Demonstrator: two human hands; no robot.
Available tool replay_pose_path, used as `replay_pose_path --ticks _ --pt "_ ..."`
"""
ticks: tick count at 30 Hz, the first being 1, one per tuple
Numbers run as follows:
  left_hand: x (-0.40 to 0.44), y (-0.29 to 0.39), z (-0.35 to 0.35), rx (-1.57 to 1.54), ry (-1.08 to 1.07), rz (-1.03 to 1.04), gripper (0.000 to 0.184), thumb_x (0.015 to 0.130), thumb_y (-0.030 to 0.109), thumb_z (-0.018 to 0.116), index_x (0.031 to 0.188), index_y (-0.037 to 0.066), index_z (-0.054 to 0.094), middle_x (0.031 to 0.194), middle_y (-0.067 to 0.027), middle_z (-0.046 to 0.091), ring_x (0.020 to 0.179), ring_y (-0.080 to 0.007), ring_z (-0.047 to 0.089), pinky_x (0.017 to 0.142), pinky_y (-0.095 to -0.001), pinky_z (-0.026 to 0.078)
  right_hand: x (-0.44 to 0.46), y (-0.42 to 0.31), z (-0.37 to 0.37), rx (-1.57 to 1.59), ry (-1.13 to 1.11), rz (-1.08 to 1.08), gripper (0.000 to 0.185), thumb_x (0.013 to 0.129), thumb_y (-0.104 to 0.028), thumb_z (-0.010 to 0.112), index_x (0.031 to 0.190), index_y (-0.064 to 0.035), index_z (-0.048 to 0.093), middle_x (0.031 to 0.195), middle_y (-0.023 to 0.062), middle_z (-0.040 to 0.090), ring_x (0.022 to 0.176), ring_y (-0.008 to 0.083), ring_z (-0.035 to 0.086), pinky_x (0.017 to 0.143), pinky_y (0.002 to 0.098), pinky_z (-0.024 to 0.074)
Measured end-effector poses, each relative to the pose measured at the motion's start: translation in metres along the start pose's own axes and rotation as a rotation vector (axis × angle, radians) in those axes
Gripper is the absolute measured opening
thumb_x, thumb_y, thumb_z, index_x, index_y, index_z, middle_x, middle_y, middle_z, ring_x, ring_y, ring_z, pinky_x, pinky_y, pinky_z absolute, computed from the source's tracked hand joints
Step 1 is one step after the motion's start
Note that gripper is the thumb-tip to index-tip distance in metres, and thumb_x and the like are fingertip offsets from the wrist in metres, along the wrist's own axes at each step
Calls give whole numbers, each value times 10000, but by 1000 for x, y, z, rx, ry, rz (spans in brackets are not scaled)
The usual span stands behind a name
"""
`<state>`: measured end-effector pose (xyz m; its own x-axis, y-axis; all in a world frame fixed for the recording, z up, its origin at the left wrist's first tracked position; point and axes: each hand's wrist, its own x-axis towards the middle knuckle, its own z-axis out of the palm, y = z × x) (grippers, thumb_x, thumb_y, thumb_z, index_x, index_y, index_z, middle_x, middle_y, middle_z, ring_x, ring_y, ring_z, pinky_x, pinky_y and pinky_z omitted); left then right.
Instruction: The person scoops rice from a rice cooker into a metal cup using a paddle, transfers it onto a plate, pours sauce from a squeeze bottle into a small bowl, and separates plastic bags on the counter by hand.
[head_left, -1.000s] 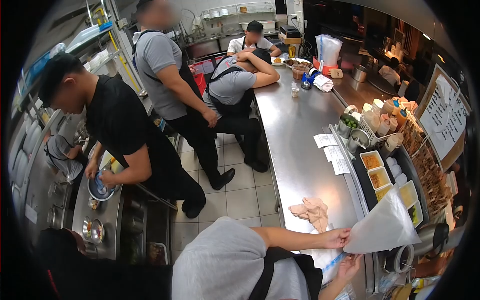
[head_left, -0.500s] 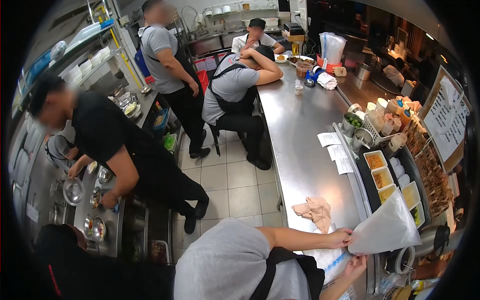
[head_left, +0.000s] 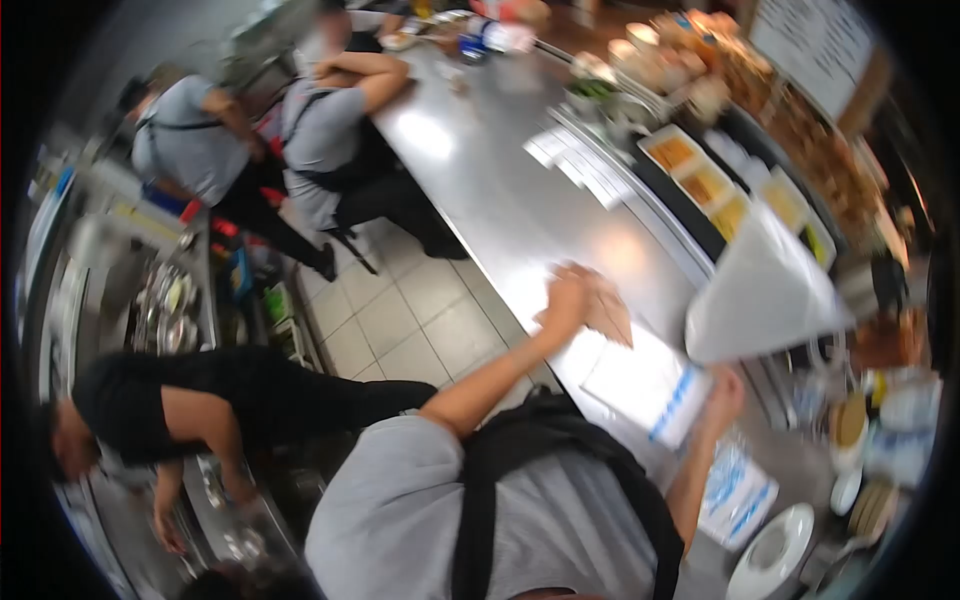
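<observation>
My left hand [head_left: 568, 300] is closed on a crumpled beige cloth [head_left: 606, 312] lying on the steel counter; motion blurs the fingers. My right hand [head_left: 725, 398] is at the lower edge of a translucent white plastic bag [head_left: 765, 290], its fingers closed against that edge and partly hidden. The bag stands out over the counter's right side in a cone shape. Between my hands lies a white packet with blue print [head_left: 640, 385]. Another blue-printed packet [head_left: 738, 490] is below my right hand.
Food tubs [head_left: 705, 185] and paper slips [head_left: 578, 165] line the counter's right side. A white plate [head_left: 772, 552] is at lower right. A seated person [head_left: 330, 140] leans on the counter's far end. Another person [head_left: 200, 135] stands behind, and one in black [head_left: 200, 400] bends at the left bench.
My left hand has left the plastic bag and moved across to the beige cloth. My right hand stays by the bag. The view has turned, and the person in black bends lower.
</observation>
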<state>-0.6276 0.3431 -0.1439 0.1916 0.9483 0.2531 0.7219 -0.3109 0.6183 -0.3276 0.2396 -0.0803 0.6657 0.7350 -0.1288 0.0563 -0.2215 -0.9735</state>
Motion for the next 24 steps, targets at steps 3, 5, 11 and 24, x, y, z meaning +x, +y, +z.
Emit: replay_pose_path --ticks 3,5,11,24 --pt "-9 36 -59 193 135 -219 139 659 142 642 785 88 664 839 -77 597 793 -277 530 649 -390 423 -57 -21 46 -125 -573 -253 87 788 -110 602 811 -27 609 761 34 577 728 122 529 650 262 427" --pt "-8 29 -48 170 146 -147 123 655 135 636 765 85 661 827 -76 593 785 -278 531 636 -396 413 -78 -49 87 -325 -661 -579 205 731 -128 634 900 -17 605 925 114 557 857 268 502 767 331 401" --pt "-4 34 -51 418 150 -138 148 613 207 623 647 63 614 730 -115 546 739 -277 518 599 -389 374 -55 -17 177 -641 -473 -1082 180 747 -156 534 884 -58 597 929 132 543 884 302 475 746 412 372" --pt "-57 86 20 156 -98 641 572 813 421 488 1242 52 404 1267 -146 425 1218 -283 341 970 -533 215 -55 5 12 -1038 -150 -977 282 861 -143 475 1067 29 563 1158 205 498 1069 347 461 890 402 365"
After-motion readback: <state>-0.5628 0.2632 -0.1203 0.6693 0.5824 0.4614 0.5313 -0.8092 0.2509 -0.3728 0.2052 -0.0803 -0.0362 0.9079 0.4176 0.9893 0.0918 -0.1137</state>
